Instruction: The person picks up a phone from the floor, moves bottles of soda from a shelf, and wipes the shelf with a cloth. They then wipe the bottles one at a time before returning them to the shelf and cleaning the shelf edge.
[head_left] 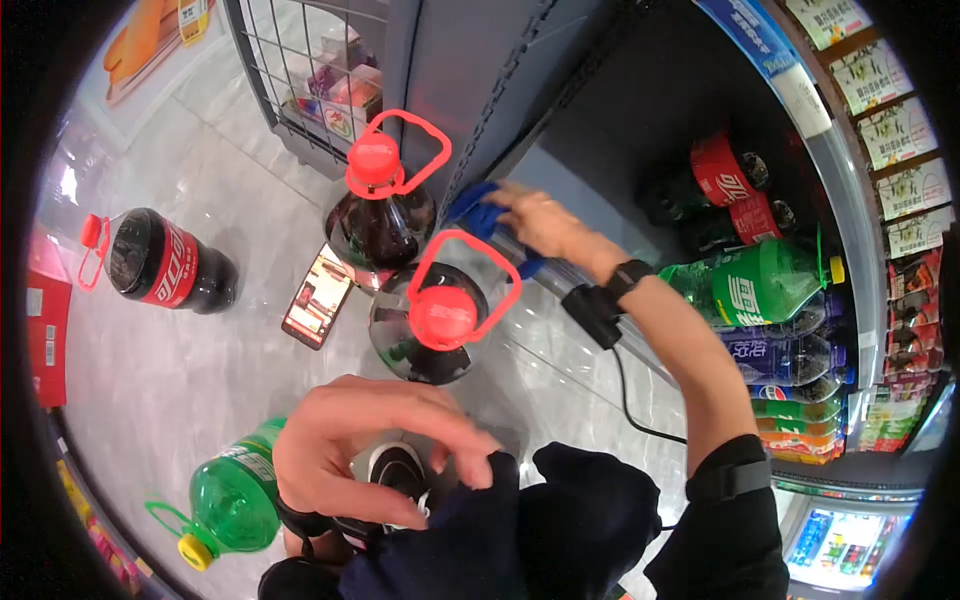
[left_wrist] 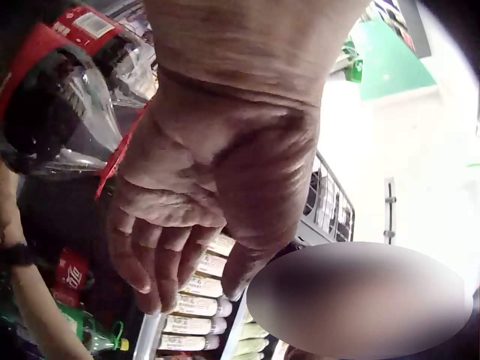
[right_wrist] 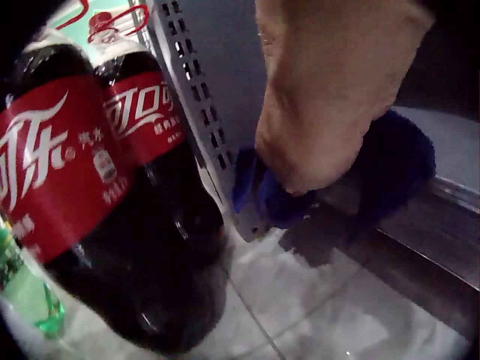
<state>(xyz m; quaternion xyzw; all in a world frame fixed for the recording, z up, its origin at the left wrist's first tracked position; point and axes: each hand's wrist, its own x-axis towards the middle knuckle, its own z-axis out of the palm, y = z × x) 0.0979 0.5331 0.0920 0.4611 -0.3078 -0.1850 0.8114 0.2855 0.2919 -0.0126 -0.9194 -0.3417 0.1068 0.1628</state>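
Note:
My right hand (head_left: 545, 222) grips a blue cloth (head_left: 478, 207) at the front edge of the bottom shelf, beside the grey upright. In the right wrist view, folds of the cloth (right_wrist: 401, 165) hang out on both sides of the hand. My left hand (head_left: 365, 440) is held above the floor near a knee, fingers loosely bent and holding nothing. Two large cola bottles with red handles stand on the floor between the hands: the nearer bottle (head_left: 425, 350) and the farther bottle (head_left: 375, 225), their red labels showing in the right wrist view.
A lit phone (head_left: 318, 298) lies by the standing bottles. Another cola bottle (head_left: 170, 262) and a green bottle (head_left: 235, 490) are on the floor at left. Drink bottles, including a green one (head_left: 750, 283), lie on the shelf at right. A wire rack (head_left: 300, 70) stands behind.

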